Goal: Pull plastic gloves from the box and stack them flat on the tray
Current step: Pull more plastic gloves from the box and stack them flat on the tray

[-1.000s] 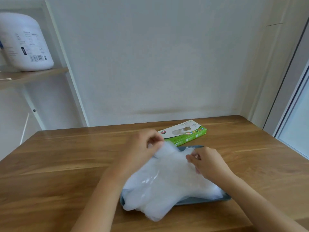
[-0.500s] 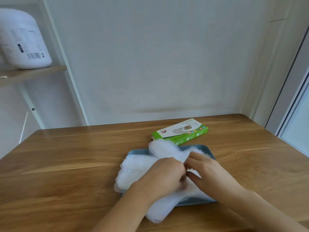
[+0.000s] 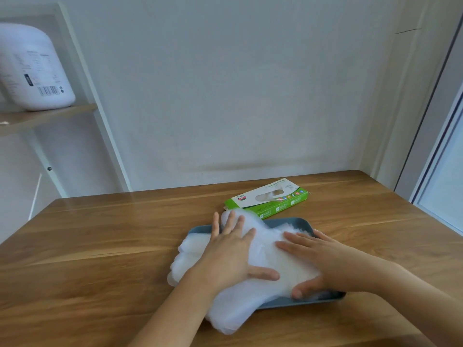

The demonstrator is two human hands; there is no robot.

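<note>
Both hands lie flat with the fingers straight and spread, gripping nothing. The left hand [image 3: 230, 256] presses its palm on the stack of gloves [image 3: 266, 246] over the left half of the tray [image 3: 297, 222], fingertips aimed at the tray's far edge. The right hand [image 3: 323, 261] presses on the right half, fingers pointing left across the tray. The stack lies on the tray, its long axis running diagonally from the far right corner to the near left corner, where it overhangs onto the table [image 3: 100, 246]. Which end holds the cuffs is unclear. The box [image 3: 268, 200] sits just beyond the tray's far edge.
</note>
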